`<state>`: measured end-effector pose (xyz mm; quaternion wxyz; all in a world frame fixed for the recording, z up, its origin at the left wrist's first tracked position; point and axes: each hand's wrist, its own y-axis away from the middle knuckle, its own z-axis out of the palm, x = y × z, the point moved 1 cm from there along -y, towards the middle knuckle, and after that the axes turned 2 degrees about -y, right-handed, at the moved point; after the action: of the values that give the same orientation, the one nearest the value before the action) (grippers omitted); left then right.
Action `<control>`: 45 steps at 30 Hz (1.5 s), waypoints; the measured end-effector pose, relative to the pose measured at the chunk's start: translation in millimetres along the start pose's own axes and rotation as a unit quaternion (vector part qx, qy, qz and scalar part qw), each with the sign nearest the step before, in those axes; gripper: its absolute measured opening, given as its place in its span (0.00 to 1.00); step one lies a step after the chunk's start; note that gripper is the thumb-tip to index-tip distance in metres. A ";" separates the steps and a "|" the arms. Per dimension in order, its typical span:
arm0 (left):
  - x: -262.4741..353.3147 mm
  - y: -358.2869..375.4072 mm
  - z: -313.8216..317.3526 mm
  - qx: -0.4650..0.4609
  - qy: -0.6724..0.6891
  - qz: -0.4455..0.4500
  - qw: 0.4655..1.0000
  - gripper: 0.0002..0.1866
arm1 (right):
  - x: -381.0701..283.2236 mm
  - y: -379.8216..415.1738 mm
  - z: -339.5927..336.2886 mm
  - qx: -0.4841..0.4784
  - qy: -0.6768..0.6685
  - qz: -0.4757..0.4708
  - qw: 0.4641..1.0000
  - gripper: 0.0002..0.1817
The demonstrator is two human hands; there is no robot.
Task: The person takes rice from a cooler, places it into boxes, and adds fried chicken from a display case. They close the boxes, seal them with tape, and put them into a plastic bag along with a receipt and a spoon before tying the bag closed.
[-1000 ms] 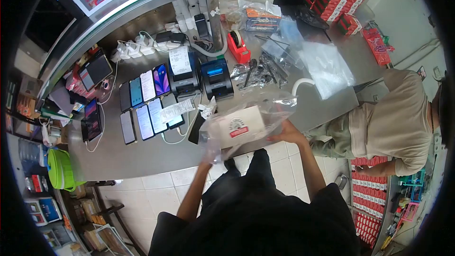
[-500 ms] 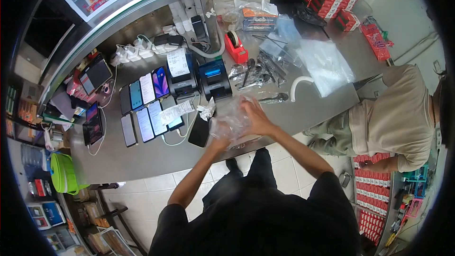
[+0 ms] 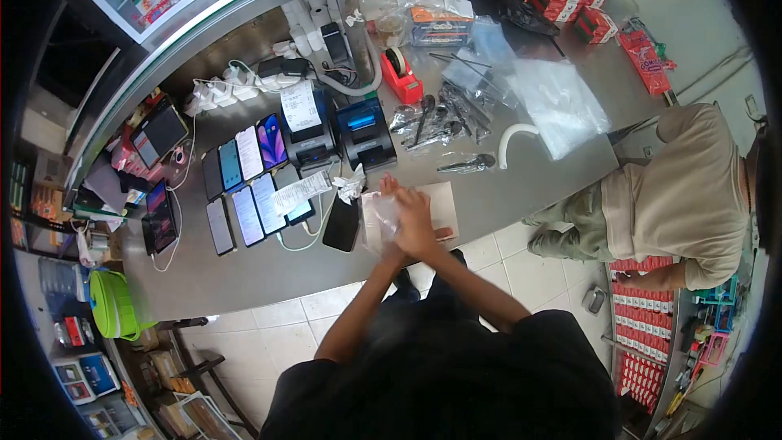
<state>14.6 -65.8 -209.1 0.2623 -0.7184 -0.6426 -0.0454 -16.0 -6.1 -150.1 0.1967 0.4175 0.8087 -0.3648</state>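
Note:
My right hand is at the counter's front edge, its fingers bent over crumpled clear plastic that looks like a bag. My left hand lies mostly hidden beneath it, with only a finger or thumb showing on the right. Under both hands is a flat, pale tan sheet or packet on the counter. Left of them lie a black phone and a crumpled white tissue.
Several phones, receipts and two black receipt printers occupy the left of the steel counter. Behind are a red tape dispenser, wrapped black spoons and white plastic bags. A co-worker stands at right.
Both hands have come down and together at the counter edge, right over left. The clear plastic has moved lower and looks smaller. The pale tan sheet now shows beneath the hands.

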 end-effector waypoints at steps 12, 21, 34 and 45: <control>-14.4 -60.4 -54.9 -0.030 0.035 0.136 0.990 0.10 | -34.5 131.8 -61.6 -0.002 -0.102 0.117 0.988 0.35; 11.5 -110.0 -192.7 -0.321 0.291 -0.300 0.850 0.20 | -12.0 33.4 -145.3 0.187 0.001 -0.144 0.972 0.31; -20.0 6.1 -65.9 -0.056 0.318 0.015 0.946 0.16 | 15.8 132.4 -62.2 -0.016 -0.693 0.495 0.523 0.16; 10.6 -0.4 -23.4 0.008 0.219 -0.076 0.973 0.20 | -75.1 -30.4 -122.6 -0.131 -0.006 -0.245 0.961 0.26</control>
<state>22.4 -66.5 -184.7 0.3984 -0.6381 -0.6224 -0.2164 0.6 34.8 -9.9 0.1588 0.1747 0.9257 -0.2955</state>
